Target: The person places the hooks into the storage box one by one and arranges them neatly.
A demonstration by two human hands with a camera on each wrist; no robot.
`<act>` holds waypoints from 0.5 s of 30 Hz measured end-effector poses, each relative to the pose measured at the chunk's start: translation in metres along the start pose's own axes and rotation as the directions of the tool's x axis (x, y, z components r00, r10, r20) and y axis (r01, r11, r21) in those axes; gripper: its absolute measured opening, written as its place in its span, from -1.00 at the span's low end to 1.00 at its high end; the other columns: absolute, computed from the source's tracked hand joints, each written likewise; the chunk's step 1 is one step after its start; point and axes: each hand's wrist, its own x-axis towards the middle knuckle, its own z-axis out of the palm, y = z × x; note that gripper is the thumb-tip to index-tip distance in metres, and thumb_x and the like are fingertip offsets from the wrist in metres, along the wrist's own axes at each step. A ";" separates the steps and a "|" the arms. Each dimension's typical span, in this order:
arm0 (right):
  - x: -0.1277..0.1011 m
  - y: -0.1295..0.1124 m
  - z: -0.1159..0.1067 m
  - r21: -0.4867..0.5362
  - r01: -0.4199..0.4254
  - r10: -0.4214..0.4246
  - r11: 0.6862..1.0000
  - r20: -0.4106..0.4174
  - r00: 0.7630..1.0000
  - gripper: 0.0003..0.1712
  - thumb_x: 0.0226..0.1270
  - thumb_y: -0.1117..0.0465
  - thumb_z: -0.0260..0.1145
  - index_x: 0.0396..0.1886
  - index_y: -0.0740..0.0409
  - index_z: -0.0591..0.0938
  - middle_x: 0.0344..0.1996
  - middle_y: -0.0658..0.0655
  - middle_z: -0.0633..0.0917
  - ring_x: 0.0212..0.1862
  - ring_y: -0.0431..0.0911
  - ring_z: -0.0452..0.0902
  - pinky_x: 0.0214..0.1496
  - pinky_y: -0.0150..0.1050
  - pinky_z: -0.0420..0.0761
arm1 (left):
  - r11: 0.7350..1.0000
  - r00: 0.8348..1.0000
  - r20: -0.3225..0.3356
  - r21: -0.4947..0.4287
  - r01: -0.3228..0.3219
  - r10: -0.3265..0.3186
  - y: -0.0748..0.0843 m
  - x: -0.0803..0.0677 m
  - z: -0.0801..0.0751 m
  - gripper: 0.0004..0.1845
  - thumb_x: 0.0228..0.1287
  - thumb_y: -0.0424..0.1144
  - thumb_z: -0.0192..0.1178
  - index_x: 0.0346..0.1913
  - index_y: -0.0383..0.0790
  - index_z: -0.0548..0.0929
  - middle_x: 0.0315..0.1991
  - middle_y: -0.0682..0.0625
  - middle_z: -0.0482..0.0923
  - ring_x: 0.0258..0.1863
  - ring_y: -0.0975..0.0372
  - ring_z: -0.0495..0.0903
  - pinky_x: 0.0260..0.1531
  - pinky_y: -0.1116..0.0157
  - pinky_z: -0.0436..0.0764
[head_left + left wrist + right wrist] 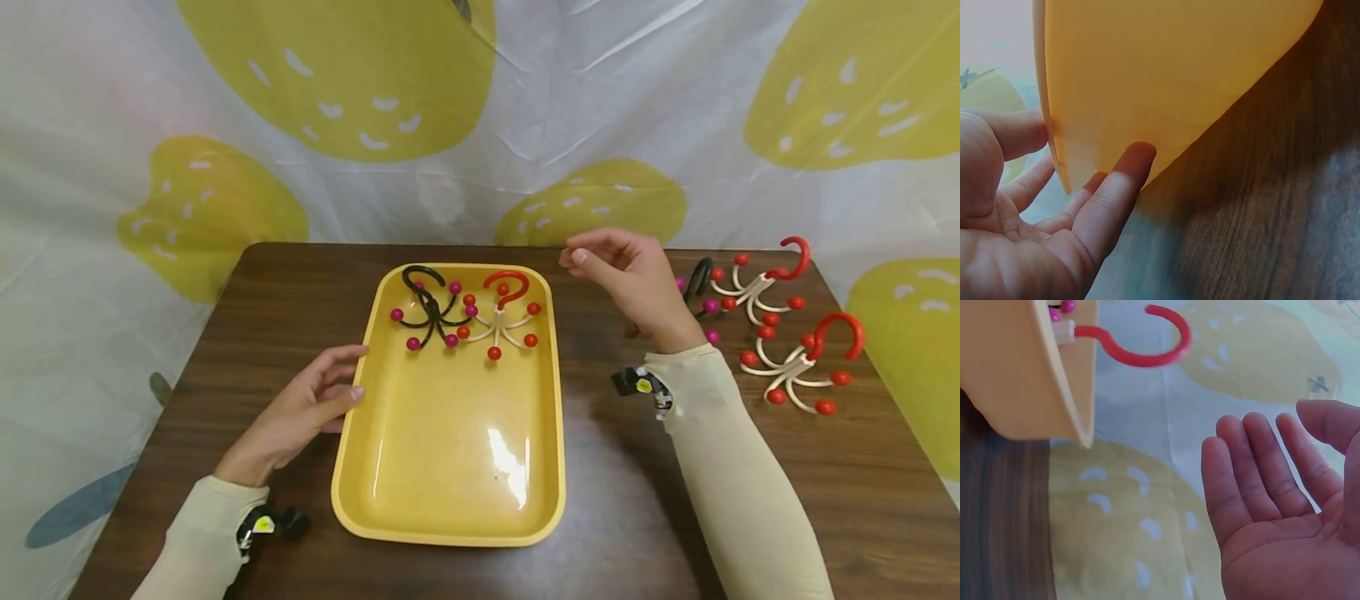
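Nearest the front edge of the table [187, 467], the yellow tray [450, 517] lies with its near half bare. At its left rim the left hand [303, 412] rests with relaxed, straight fingers touching the tray wall, gripping nothing. Toward the tray's far end lie two multi-armed hooks, the black hook [429, 310] and the red hook [504, 315]. Beyond the tray's far right corner the right hand [630, 279] hovers loose and empty. Three more hooks [795, 367] wait near the table's right edge, so judging by this, under half is done.

Head camera looks down from above; both wrist cameras closely share the tray [558, 400] rim
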 end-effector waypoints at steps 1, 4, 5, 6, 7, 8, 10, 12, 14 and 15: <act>-0.001 -0.001 -0.003 0.001 0.005 -0.005 1.000 -0.011 1.000 -0.73 0.51 0.26 0.40 0.06 0.35 0.75 -0.14 0.09 0.86 -0.07 -0.13 0.81 0.06 -0.27 0.78 | 1.000 1.000 -0.001 -0.001 -0.001 0.001 0.000 0.000 0.000 -0.33 0.62 -0.25 0.17 0.63 -0.18 0.14 0.41 -0.38 0.38 0.09 0.19 0.74 -0.10 0.10 0.83; -0.006 -0.006 -0.012 0.030 0.014 -0.013 0.999 -0.038 0.999 -0.73 0.49 0.28 0.41 0.06 0.37 0.74 -0.14 0.11 0.85 -0.07 -0.11 0.81 0.06 -0.28 0.78 | 1.000 1.000 -0.001 -0.003 -0.001 0.001 0.000 0.000 0.000 -0.34 0.63 -0.26 0.17 0.62 -0.17 0.15 0.41 -0.37 0.38 0.09 0.20 0.74 -0.11 0.11 0.83; -0.007 -0.007 -0.015 0.042 0.015 -0.013 0.999 -0.048 0.999 -0.74 0.49 0.28 0.41 0.05 0.37 0.74 -0.14 0.11 0.85 -0.07 -0.11 0.81 0.06 -0.29 0.78 | 1.000 1.000 0.000 -0.004 0.001 -0.001 0.001 0.000 0.000 -0.34 0.63 -0.26 0.17 0.62 -0.16 0.15 0.41 -0.37 0.38 0.09 0.20 0.74 -0.10 0.11 0.83; -0.008 -0.008 -0.018 0.051 0.014 -0.011 0.999 -0.058 0.998 -0.75 0.49 0.29 0.42 0.05 0.35 0.75 -0.14 0.12 0.85 -0.08 -0.11 0.81 0.06 -0.30 0.78 | 1.000 1.000 0.001 -0.005 0.002 -0.002 0.001 0.000 0.000 -0.34 0.63 -0.26 0.17 0.62 -0.16 0.16 0.41 -0.37 0.38 0.09 0.21 0.74 -0.10 0.11 0.83; -0.010 -0.008 -0.020 0.059 0.013 -0.009 0.998 -0.066 0.998 -0.76 0.48 0.29 0.42 0.04 0.33 0.75 -0.14 0.12 0.85 -0.09 -0.11 0.81 0.06 -0.30 0.78 | 1.000 1.000 0.002 -0.006 0.004 -0.004 0.001 0.000 0.000 -0.34 0.63 -0.26 0.17 0.62 -0.16 0.16 0.41 -0.37 0.38 0.09 0.21 0.74 -0.10 0.11 0.83; -0.011 -0.009 -0.022 0.064 0.011 -0.006 0.998 -0.073 0.997 -0.76 0.48 0.30 0.42 0.04 0.33 0.75 -0.14 0.12 0.85 -0.09 -0.12 0.81 0.06 -0.31 0.77 | 1.000 1.000 0.003 -0.007 0.005 -0.005 0.001 0.000 0.000 -0.34 0.63 -0.26 0.17 0.62 -0.16 0.15 0.41 -0.36 0.38 0.09 0.21 0.73 -0.10 0.11 0.83; -0.013 -0.011 -0.026 0.068 0.011 -0.005 0.998 -0.085 0.996 -0.75 0.47 0.30 0.42 0.04 0.35 0.74 -0.15 0.12 0.85 -0.11 -0.13 0.81 0.05 -0.31 0.78 | 1.000 1.000 0.004 -0.009 0.007 -0.007 0.001 0.000 0.001 -0.34 0.63 -0.27 0.16 0.62 -0.16 0.15 0.41 -0.37 0.37 0.09 0.21 0.73 -0.10 0.11 0.83; -0.015 -0.012 -0.030 0.060 0.016 -0.010 0.998 -0.095 0.995 -0.74 0.47 0.31 0.43 0.05 0.37 0.74 -0.15 0.11 0.86 -0.12 -0.14 0.81 0.04 -0.32 0.78 | 1.000 1.000 0.004 -0.008 0.006 -0.006 0.002 0.000 0.001 -0.34 0.63 -0.27 0.16 0.62 -0.17 0.15 0.40 -0.37 0.37 0.09 0.21 0.73 -0.10 0.11 0.83; -0.017 -0.014 -0.035 0.051 0.025 -0.019 0.998 -0.105 0.994 -0.74 0.47 0.31 0.42 0.05 0.37 0.74 -0.16 0.10 0.86 -0.13 -0.15 0.82 0.03 -0.33 0.77 | 1.000 1.000 0.004 -0.008 0.006 -0.006 0.002 0.000 0.001 -0.34 0.63 -0.27 0.16 0.62 -0.17 0.15 0.41 -0.37 0.37 0.09 0.22 0.73 -0.10 0.11 0.83; -0.018 -0.014 -0.037 0.048 0.030 -0.024 0.998 -0.112 0.993 -0.74 0.47 0.31 0.42 0.05 0.37 0.74 -0.16 0.10 0.86 -0.13 -0.14 0.82 0.02 -0.33 0.77 | 1.000 1.000 0.005 -0.007 0.006 -0.006 0.002 0.000 0.001 -0.34 0.63 -0.27 0.16 0.62 -0.16 0.15 0.41 -0.37 0.37 0.09 0.22 0.73 -0.10 0.11 0.83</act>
